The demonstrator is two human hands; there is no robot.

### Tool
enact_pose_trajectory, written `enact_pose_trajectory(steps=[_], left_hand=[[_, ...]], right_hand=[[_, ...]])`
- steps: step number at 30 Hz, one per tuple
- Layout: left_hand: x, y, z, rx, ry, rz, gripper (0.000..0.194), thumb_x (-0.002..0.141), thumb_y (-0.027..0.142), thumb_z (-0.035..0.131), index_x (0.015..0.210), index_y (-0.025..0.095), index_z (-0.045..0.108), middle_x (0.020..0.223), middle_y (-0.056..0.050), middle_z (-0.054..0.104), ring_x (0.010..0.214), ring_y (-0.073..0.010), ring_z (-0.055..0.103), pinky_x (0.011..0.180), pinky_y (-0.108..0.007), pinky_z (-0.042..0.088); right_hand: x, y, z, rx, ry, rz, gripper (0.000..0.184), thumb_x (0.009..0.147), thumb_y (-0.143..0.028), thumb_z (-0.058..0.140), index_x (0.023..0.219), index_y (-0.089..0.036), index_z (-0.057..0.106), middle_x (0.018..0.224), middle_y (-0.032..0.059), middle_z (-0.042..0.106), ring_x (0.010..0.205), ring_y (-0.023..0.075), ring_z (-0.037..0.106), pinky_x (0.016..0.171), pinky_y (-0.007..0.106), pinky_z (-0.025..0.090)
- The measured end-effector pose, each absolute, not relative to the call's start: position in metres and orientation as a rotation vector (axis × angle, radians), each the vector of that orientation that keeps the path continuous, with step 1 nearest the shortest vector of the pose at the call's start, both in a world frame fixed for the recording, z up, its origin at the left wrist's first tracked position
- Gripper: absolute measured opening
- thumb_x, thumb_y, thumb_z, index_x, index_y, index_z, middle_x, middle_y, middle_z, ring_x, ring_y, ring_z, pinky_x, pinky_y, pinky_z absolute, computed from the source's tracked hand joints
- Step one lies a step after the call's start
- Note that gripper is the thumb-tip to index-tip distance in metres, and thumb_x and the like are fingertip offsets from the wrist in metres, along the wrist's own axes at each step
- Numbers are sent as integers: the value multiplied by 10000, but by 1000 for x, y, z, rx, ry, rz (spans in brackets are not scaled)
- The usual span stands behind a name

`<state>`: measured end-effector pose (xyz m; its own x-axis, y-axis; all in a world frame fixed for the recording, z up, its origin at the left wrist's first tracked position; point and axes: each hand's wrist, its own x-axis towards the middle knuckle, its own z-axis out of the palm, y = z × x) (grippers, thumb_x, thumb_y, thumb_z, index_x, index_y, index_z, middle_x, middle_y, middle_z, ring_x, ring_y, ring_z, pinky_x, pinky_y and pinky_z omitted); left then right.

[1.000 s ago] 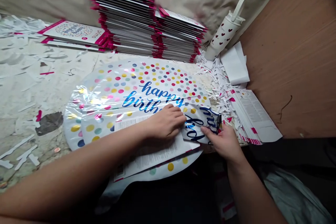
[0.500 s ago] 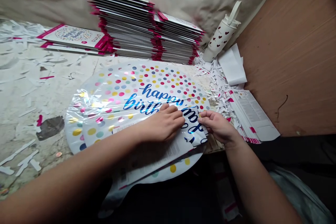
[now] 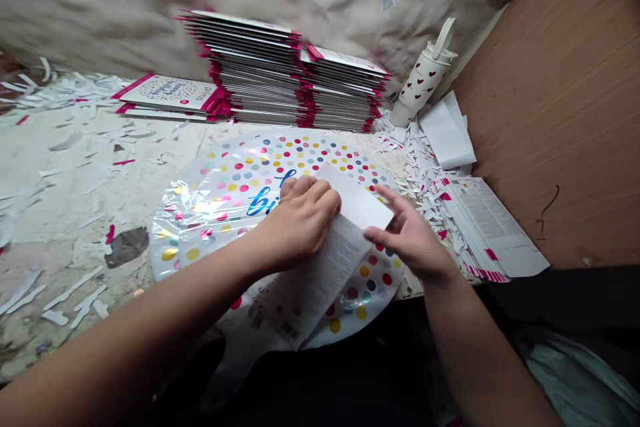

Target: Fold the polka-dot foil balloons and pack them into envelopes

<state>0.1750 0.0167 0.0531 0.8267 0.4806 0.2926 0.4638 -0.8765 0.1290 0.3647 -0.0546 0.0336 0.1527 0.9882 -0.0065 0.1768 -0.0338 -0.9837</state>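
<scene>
Your left hand (image 3: 300, 223) now presses on the folded printed sheet (image 3: 320, 280), fingers curled, at lower centre of the frame, atop the dotted foil balloon (image 3: 200, 227). Your right hand (image 3: 413, 237) has opened, fingers spread wide, just beside the sheet's white flap (image 3: 355, 197), now turned up.
</scene>
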Motion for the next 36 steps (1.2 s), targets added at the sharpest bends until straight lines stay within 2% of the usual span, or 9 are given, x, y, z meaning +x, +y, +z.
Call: enact_pose_trajectory(steps=[3,5,7,9,11,15,19,26,36], left_hand=[[168,12,64,2816,968,884,242,851,227,448,1085,174,474,1117,-110,505,1059,-274,433,911,-438,323],[158,11,69,2540,1186,1094,546,787,353,585,1259,195,359,1252,-123,432,1105,-288,429,908,-428,352],[145,14,69,2198,1198,930,763,682,444,685,1310,196,328,1198,-121,484,1007,-274,505,810,-382,428],[133,15,64,1851,1016,557,634,676,459,683,1204,174,479,963,-77,599,813,-214,573,674,-308,460],[125,12,54,1563,928,300,353,721,446,636,897,140,626,640,-19,592,573,-143,547,523,-237,416],[118,-6,30,1240,1073,319,406,738,417,601,457,133,524,362,12,459,347,-71,389,400,-201,287],[119,-24,16,1042,1028,474,384,730,383,602,448,132,536,368,7,490,351,-65,391,403,-193,270],[126,-36,24,1047,1029,603,390,719,361,608,422,156,460,361,31,461,372,-71,404,422,-193,283],[124,-40,21,1022,1108,544,263,740,335,580,569,138,551,393,21,524,349,-77,433,379,-177,302]], right_hand=[[354,-55,30,-1188,-1121,1151,514,732,-360,656,1196,-179,532,1133,89,627,1060,226,573,928,367,446],[352,-51,32,-1129,-1103,1113,453,743,-328,654,1160,-188,544,1110,78,637,1048,218,580,936,370,440],[356,-45,37,-1105,-1169,1167,451,721,-300,682,1136,-192,541,1077,69,647,995,209,600,894,362,465],[361,-37,41,-1142,-1290,1267,384,748,-340,653,1082,-174,561,988,65,664,895,198,623,805,345,500],[362,-30,42,-1329,-1420,1157,299,817,-403,554,974,-153,599,846,57,664,752,181,619,694,321,510],[342,-29,36,-1596,-1679,288,195,873,-289,467,858,-163,615,804,59,629,742,180,570,722,330,470],[311,-47,28,-1296,-2184,238,189,856,-123,461,903,-168,638,886,68,641,833,174,572,765,294,467],[291,-58,23,-1292,-2263,116,211,862,-110,429,827,-138,636,838,92,635,814,193,573,743,304,468],[303,-50,36,-1327,-2449,256,165,847,-80,454,831,-148,603,788,48,645,741,153,585,677,248,437]])
